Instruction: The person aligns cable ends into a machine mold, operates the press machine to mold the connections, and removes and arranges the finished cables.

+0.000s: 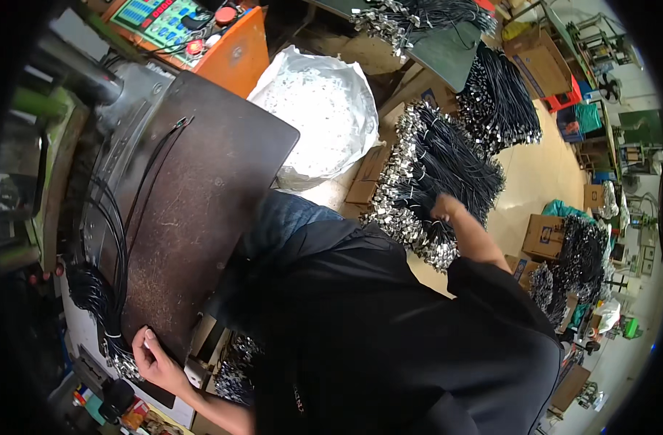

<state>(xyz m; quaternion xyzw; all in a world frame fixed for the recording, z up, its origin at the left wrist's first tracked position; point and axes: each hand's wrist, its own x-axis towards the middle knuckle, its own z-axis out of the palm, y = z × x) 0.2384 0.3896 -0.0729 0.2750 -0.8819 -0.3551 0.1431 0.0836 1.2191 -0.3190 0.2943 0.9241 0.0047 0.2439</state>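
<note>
My right hand (pixel 449 208) reaches out over a large stack of black cable bundles (pixel 447 163) with silvery metal ends. Its fingers are bent down and closed on one cable bundle (pixel 438 226) at the stack's near side. My left hand (pixel 157 366) is at the near corner of a dark, worn metal plate (pixel 193 196), thumb and fingertips pinched together. What they hold, if anything, cannot be made out. Close beside it, a tied bundle of black cables (pixel 96 297) hangs at the plate's left edge. Two thin dark cables (pixel 154 163) lie across the plate.
An orange control box (pixel 237 54) with buttons stands beyond the plate. Right of it is a white-lined bin (pixel 313 116). More cable piles lie on a green table (pixel 447 54) and in a heap (pixel 498 98). Cardboard boxes (pixel 541 61) and shelves stand at the right.
</note>
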